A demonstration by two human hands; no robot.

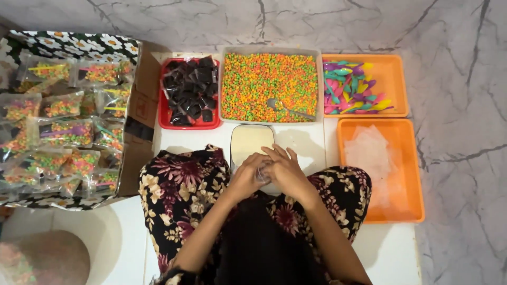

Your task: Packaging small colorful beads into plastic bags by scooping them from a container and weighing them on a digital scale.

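Observation:
My left hand [247, 177] and my right hand [287, 171] meet in front of me, above my lap in a floral skirt. Both pinch a small clear plastic bag [262, 172], mostly hidden between the fingers. Just beyond the hands stands a small white scale [251, 140]. Behind it a grey tray [270, 50] holds many tiny orange, green and yellow candies [253, 84] with a metal spoon [282, 107] lying in them.
A red tray [165, 113] of small black packets sits left of the candies. An orange tray [393, 68] of coloured plastic spoons is at the back right, an orange tray [414, 174] of clear bags in front of it. A box [134, 163] of filled bags stands left.

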